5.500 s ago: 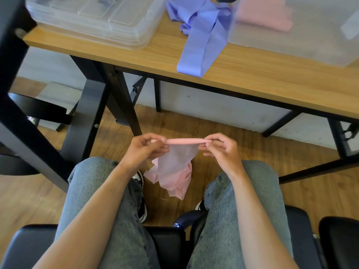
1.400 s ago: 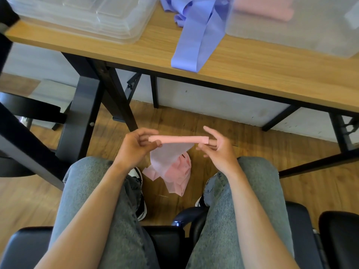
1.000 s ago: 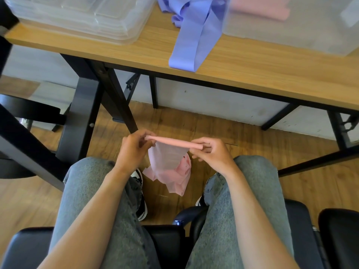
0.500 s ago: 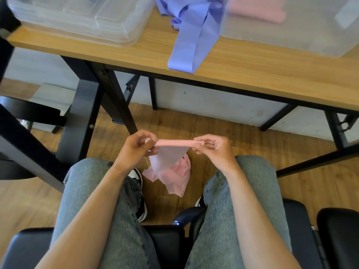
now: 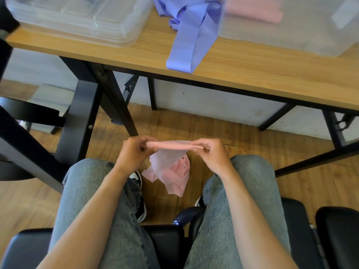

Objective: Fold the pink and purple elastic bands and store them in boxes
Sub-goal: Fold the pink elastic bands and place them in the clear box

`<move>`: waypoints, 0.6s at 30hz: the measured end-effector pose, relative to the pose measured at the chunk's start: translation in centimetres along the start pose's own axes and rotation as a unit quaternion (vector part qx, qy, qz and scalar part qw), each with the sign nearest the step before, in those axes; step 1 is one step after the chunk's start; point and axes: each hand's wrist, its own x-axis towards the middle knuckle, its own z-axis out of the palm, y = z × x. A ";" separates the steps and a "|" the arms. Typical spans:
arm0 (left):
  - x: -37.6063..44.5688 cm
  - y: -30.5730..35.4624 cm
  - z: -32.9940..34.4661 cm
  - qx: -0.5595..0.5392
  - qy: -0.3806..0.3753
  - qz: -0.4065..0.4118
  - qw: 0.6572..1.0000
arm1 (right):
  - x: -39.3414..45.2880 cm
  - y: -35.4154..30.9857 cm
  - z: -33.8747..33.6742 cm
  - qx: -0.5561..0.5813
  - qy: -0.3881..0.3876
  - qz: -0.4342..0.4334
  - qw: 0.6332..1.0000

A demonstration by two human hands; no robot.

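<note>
While both hands work above the lap, the left hand [image 5: 134, 152] pinches one end of a folded strip of thin pink elastic band [image 5: 171, 145] with curled fingers, and the right hand [image 5: 211, 152] pinches the other end the same way. Folded portion: held level between the two hands, over the gap between the knees. Unfolded remainder: hangs from the strip in a loose crumpled bundle toward the wooden plank floor [image 5: 242, 136], between two legs in grey-blue jeans [image 5: 91, 183]. Seat: black padded chair [image 5: 165, 243], with a second black cushion at the right edge.

Wooden-topped surface with black metal legs [image 5: 242, 74], beyond the knees, carries:
- one long purple elastic band [image 5: 186, 45], bunched at the far end, its flat tail reaching the near edge of the surface;
- one large translucent plastic storage box [image 5: 291, 35], just right of the purple band, with folded pink bands [image 5: 254, 11] seen inside through its wall;
- one stack of clear plastic box lids [image 5: 77, 18], on the left part, well apart from the box.
</note>
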 end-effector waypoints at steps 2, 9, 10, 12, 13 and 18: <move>0.0 0.3 0.2 0.024 0.016 0.018 0.999 | 0.0 -0.1 0.2 -0.022 0.021 -0.004 1.000; -0.5 1.5 0.1 0.025 0.006 0.003 1.000 | 0.1 -0.1 0.1 -0.074 0.020 0.004 0.997; -0.5 1.6 0.1 -0.002 0.010 -0.011 1.000 | 0.1 -0.1 0.1 -0.086 0.015 0.002 0.996; -0.5 1.9 0.0 -0.065 0.014 -0.046 0.997 | 0.0 -0.2 0.2 -0.098 0.014 -0.002 0.995; -0.4 2.0 -0.1 -0.098 0.011 -0.060 0.993 | 0.0 -0.2 0.2 -0.101 0.011 0.003 0.995; 0.0 2.1 -0.3 -0.218 -0.011 -0.090 0.972 | -0.3 -0.3 0.2 -0.041 -0.009 0.020 0.999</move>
